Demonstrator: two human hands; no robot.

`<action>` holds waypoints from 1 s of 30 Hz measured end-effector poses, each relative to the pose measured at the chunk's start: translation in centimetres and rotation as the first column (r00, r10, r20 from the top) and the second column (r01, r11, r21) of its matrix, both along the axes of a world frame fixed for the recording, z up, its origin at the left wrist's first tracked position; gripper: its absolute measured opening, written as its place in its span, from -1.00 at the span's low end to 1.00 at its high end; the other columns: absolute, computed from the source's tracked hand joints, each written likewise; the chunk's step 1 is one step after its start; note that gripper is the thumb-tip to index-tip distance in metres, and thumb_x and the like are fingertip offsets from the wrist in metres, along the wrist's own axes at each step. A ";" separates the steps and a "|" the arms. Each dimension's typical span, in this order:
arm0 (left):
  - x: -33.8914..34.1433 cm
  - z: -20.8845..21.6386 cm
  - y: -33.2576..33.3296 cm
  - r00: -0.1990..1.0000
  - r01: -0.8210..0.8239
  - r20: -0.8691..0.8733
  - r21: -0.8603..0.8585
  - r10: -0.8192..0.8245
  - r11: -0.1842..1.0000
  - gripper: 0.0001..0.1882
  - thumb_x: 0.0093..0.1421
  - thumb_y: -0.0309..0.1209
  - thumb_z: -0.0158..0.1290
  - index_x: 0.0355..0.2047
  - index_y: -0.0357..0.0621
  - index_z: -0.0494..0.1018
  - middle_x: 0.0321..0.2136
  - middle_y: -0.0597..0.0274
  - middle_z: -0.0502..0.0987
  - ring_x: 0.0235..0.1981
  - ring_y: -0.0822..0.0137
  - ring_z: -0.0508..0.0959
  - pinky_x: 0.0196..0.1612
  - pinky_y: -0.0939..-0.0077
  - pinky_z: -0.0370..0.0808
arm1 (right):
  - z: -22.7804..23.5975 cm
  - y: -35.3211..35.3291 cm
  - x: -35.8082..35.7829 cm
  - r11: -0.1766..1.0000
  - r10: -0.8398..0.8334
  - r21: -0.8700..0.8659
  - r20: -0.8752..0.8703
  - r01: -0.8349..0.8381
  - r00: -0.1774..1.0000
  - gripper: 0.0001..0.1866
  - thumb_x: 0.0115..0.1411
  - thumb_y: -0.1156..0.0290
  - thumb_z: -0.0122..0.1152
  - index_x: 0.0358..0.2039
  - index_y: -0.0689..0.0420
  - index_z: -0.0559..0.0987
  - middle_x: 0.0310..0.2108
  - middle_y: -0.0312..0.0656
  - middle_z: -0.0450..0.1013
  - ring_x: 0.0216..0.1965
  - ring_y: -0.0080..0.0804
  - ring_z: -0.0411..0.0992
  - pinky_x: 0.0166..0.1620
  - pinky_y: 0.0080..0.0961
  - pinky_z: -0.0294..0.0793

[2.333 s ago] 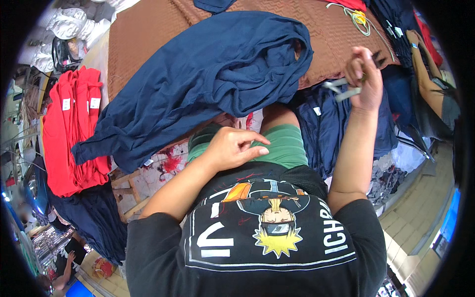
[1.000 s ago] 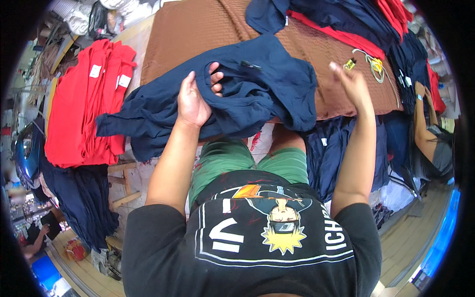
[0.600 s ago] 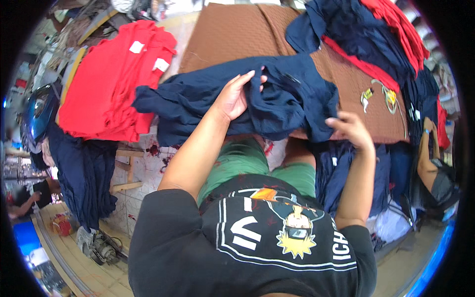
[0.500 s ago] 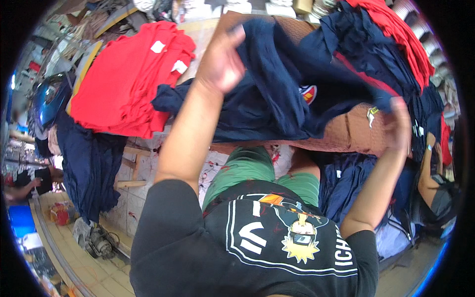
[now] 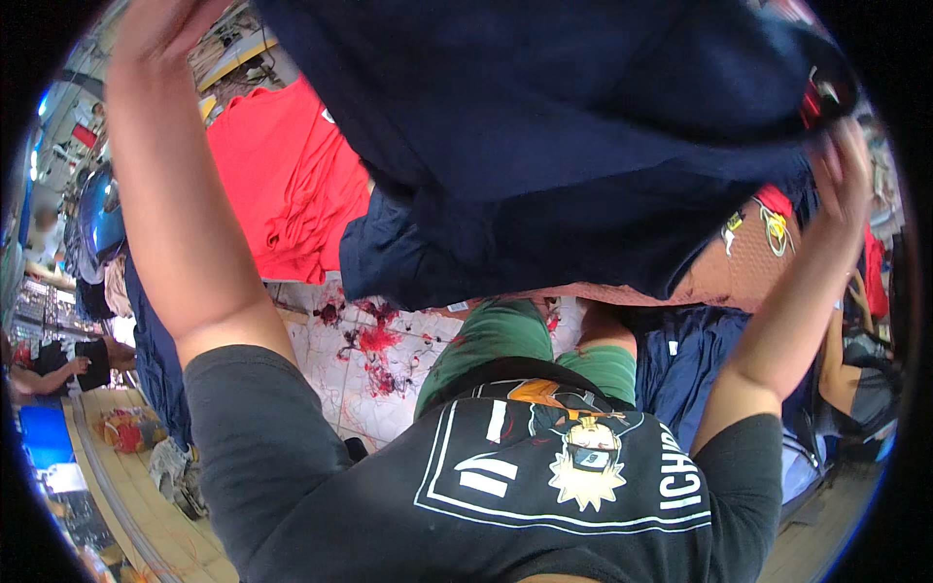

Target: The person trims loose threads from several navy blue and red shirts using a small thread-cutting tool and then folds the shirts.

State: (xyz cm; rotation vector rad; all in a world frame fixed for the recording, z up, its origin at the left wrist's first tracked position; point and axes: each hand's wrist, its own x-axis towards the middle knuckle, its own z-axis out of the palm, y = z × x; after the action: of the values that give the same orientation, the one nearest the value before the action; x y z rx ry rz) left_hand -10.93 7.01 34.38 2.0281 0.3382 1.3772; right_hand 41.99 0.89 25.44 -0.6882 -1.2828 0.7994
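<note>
Aloft | navy garment (image 5: 525, 146) | right hand (image 5: 844, 173) holding edge | left hand (image 5: 173, 24) cropped, grip unclear

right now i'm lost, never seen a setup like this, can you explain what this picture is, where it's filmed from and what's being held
There is no machine here, just a person's bare hands. A wide fisheye camera worn on the head looks down, so the edges bend and the person's own shirt fills the bottom.

The left hand reaches to the top edge, its fingers cut off. The right hand, a little blurred, seems to grip the navy garment by its edge. That cloth hides much of the brown quilted cover, where a pale cord lies. Red garments are piled on the left, and scraps litter the floor.
</note>
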 end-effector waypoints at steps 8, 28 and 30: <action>-5.1 -22.5 6.2 0.982 -0.160 -0.108 -0.910 0.154 0.383 0.01 0.09 0.44 -0.54 0.11 -0.25 0.23 -0.06 0.10 0.48 -0.20 0.29 0.52 -0.04 0.40 0.40 | -9.8 8.1 -5.5 0.894 -0.099 -0.237 0.723 0.381 0.683 -0.53 0.15 -0.06 0.10 -0.22 0.11 0.55 -0.47 -0.31 0.48 -0.54 -0.56 0.43 -0.50 -0.62 0.40; -1.7 -21.1 -0.7 0.383 -0.845 0.341 -0.247 0.859 0.474 -0.81 0.23 -0.40 0.01 -0.23 -0.27 0.35 -0.36 0.27 0.42 -0.37 0.44 0.41 -0.21 0.54 0.39 | -13.0 1.8 -13.8 0.916 -0.222 -0.287 0.215 0.279 0.951 -0.79 0.09 0.24 0.30 -0.43 0.02 0.45 -0.62 -0.52 0.25 -0.63 -0.78 0.19 -0.55 -0.82 0.12; 2.7 -22.5 -7.1 0.405 -0.838 0.304 -0.253 0.862 0.483 -0.80 0.24 -0.35 -0.01 -0.24 -0.22 0.34 -0.32 0.22 0.41 -0.34 0.43 0.39 -0.19 0.51 0.38 | -12.2 0.3 -16.0 0.963 -0.241 -0.097 0.093 0.250 0.966 -0.70 0.14 0.45 0.22 -0.10 0.19 0.46 -0.39 -0.41 0.44 -0.40 -0.74 0.34 -0.33 -0.80 0.28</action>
State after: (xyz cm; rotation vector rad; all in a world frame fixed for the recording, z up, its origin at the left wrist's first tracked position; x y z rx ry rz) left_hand -8.23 -0.09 11.88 1.4203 1.3706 2.2972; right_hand 25.99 1.21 13.29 -0.9555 -1.2038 0.6455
